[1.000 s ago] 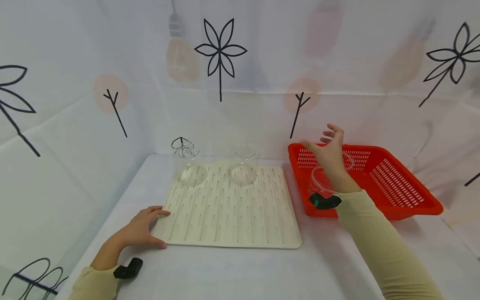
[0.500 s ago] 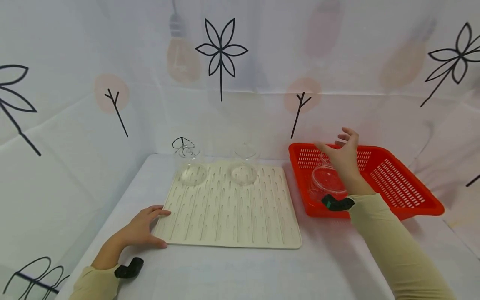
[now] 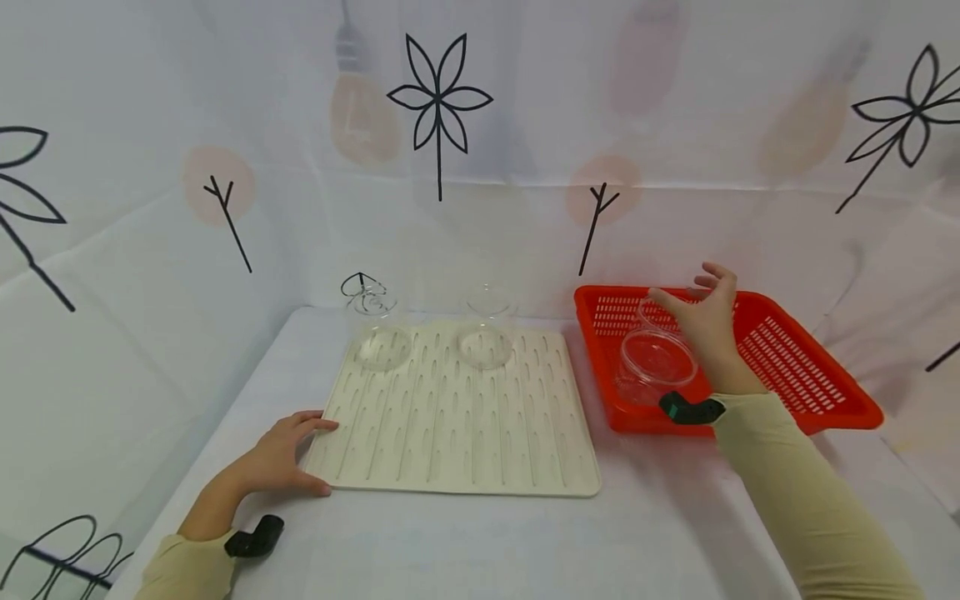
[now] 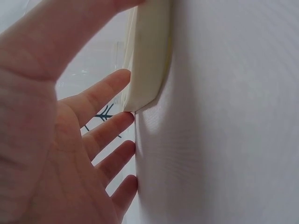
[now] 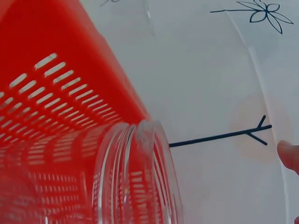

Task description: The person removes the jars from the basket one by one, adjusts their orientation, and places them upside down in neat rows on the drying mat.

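My left hand rests at the near left corner of a cream ridged drainer board, thumb at the front edge and fingertips on the left side. The left wrist view shows those fingers straight against the board's thick edge. Over a red plastic basket, my right hand is spread, holding nothing. Just left of it in the basket stands a clear jar, and another clear rim shows behind. Clear jar rims fill the lower right wrist view; a fingertip shows at its right edge.
Two clear glass vessels stand side by side at the back of the board. A white cloth covers the table. Behind hangs a white curtain with printed flowers and bulbs, close to the basket's back rim.
My right hand has moved right and slightly lower over the basket, uncovering more of the clear jar. My left hand has stayed on the board's corner.
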Tool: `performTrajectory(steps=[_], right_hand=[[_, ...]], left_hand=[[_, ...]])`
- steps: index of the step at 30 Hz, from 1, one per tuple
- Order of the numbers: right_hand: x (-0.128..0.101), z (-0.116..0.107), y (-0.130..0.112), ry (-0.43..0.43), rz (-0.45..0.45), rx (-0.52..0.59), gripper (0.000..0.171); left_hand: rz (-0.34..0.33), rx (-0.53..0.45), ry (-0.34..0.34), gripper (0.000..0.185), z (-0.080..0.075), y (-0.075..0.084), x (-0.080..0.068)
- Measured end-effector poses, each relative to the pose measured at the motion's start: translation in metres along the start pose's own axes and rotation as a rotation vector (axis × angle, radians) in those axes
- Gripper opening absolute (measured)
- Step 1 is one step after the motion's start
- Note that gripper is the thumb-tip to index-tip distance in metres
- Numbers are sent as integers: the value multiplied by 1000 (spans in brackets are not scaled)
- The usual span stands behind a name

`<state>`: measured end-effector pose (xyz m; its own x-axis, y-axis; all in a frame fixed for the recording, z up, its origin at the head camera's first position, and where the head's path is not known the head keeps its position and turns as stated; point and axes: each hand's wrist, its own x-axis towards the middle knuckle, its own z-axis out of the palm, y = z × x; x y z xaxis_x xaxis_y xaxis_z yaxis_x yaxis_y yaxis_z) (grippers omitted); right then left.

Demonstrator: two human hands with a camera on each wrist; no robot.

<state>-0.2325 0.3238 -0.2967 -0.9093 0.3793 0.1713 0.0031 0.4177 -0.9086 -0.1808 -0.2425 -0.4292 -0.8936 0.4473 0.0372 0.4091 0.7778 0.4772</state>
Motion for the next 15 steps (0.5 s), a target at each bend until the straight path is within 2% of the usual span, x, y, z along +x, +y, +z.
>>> performTrajectory(steps=[8,15], right_hand=[[5,-10,9,16,10,-19,91],[15,-25,22,-3,17,-51,92]], left_hand=[[-7,-6,7,89,1,0,0],[4,-3,5,89,1,-2,0]])
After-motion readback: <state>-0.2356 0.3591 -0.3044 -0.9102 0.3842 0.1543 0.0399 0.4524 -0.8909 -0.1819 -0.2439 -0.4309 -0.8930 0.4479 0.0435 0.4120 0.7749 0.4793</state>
